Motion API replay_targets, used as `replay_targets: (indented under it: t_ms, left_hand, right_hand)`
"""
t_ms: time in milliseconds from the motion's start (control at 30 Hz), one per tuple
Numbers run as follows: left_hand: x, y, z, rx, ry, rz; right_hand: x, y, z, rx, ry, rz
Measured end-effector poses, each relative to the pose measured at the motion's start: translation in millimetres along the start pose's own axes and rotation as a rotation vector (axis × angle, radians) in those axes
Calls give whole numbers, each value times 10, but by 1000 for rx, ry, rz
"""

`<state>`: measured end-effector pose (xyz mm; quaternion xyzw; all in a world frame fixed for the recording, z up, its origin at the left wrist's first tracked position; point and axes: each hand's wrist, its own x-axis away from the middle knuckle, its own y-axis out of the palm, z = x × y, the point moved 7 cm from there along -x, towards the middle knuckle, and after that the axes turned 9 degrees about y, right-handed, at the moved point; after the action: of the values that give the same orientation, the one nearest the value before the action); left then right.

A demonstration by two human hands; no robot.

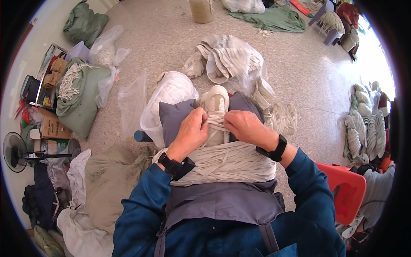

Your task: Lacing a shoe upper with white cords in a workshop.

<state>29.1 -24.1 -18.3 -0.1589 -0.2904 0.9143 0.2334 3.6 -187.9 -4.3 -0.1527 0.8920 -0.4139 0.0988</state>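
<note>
A pale beige sneaker (214, 99) rests on my lap with its toe pointing away from me. White shoelace crosses its front between my hands. My left hand (189, 132) is closed at the left side of the shoe, thumb and fingers pinching the shoelace (217, 123). On the other side my right hand (247, 126) is also closed, pinching lace near the eyelets. The fingertips partly hide the lace ends. A thick bundle of off-white laces (227, 163) lies across my lap on a grey apron (222, 203), just below both wrists.
Beyond my knees, plastic wraps a pile of pale shoe pieces (233, 58). A white bag (170, 95) stands left of it, and several pale shoe parts (282, 118) lie to the right. A red stool (342, 192) is at my right, a fan (16, 152) far left. Another person (347, 19) sits far right.
</note>
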Motion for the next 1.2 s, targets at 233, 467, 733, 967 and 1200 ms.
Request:
replay_targets:
  t_ms: [233,467,733,967,1200]
  left_hand:
    - [30,-45,73,-19,-5,63]
    - [131,-110,361,-231,216,154]
    - [243,4,438,-459,375,-31]
    - [376,-92,358,-192,298,-119]
    - [294,13,230,-550,204,-42]
  right_hand:
    - [66,-88,-60,-69,31,44]
    - [127,-33,-101,95,40,67]
    - [139,34,-197,226,-33,90]
    - [119,129,-87,271,-11,8]
    - [187,18,-199,140,-44,13]
